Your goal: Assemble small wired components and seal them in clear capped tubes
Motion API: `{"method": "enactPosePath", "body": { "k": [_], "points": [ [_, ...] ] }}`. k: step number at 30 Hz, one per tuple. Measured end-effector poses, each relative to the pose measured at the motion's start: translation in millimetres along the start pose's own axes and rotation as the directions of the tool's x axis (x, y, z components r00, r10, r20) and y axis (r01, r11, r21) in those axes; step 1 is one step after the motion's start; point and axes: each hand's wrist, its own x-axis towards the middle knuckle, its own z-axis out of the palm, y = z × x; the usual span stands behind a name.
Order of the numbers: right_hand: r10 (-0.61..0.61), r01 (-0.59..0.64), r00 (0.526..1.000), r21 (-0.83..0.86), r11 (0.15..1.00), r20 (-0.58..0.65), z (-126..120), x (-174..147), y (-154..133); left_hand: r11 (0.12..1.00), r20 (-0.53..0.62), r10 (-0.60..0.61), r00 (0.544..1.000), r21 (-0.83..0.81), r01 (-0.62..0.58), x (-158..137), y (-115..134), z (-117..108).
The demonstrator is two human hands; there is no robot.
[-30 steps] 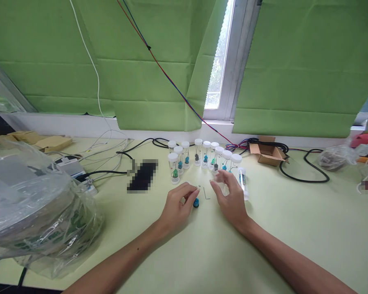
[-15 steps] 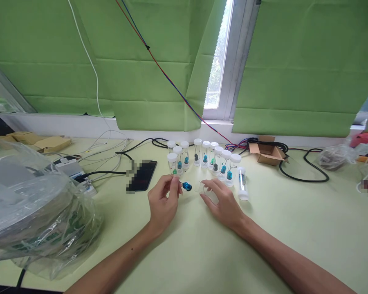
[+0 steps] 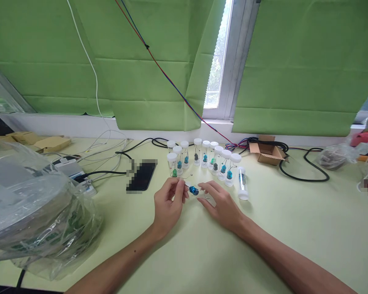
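Note:
My left hand (image 3: pixel 169 202) is closed, thumb against fingertips, on the thin wire lead of a small shiny blue component (image 3: pixel 194 190). The blue end points right, toward my right hand (image 3: pixel 222 203). Between the thumb and fingers of that hand lies a clear plastic tube (image 3: pixel 205 194) on its side, hard to see against the table. Its mouth faces left, and the blue component is right at it; whether it sits inside I cannot tell. Just beyond stand several capped clear tubes (image 3: pixel 229 175) holding blue, green or dark components. One capped tube (image 3: pixel 242 183) lies flat beside my right hand.
A black phone (image 3: pixel 142 175) lies left of my left hand. Further left sits a large plastic-wrapped spool (image 3: pixel 43 220) near white adapters (image 3: pixel 69 167). An open cardboard box (image 3: pixel 268 153) and a black cable (image 3: pixel 303 179) are at the back right.
My left hand has moved right with the blue component, bringing it up to the mouth of the clear tube. My right hand has stayed almost in place, tilting slightly.

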Motion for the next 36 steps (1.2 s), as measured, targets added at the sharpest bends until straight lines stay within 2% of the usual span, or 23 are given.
{"method": "enactPosePath", "body": {
  "k": [15, 24, 32, 36],
  "points": [
    [0.021, -0.028, 0.987, -0.04, 0.999, -0.159, 1, 2, 4, 0.988, 0.15, -0.147, 0.978, -0.014, 0.151, 6, -3, 0],
    [0.003, -0.022, 0.977, -0.09, 0.996, -0.215, 0, 2, 5, 0.975, 0.163, -0.214, 0.963, -0.021, 0.221, 7, -6, 1],
    [-0.013, -0.016, 0.977, -0.133, 0.991, -0.211, 1, 2, 8, 0.929, 0.212, -0.338, 0.917, -0.078, 0.361, 12, -2, 1],
    [-0.017, -0.012, 0.978, -0.138, 0.99, -0.207, 0, 2, 7, 0.912, 0.239, -0.362, 0.901, -0.107, 0.395, 13, -2, 0]
  ]
}}
